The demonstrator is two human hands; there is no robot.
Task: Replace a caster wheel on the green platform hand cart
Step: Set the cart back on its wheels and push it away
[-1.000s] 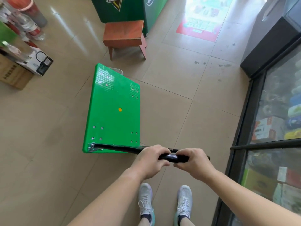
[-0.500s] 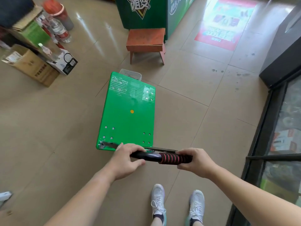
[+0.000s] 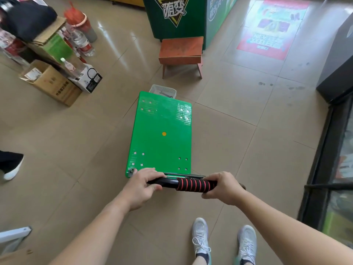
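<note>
Tiled floor [image 3: 238,142] carries the green cart [image 3: 160,134]; left hand [image 3: 142,186] and right hand [image 3: 223,188] curl fingers round its handle [image 3: 191,184] (wheels hidden): roll it gently, evenly.

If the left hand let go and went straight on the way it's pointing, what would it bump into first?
Probably the green platform, just beyond the handle that the left hand grips. The platform seems to lie lower than the hand, so the hand might pass above it.
</note>
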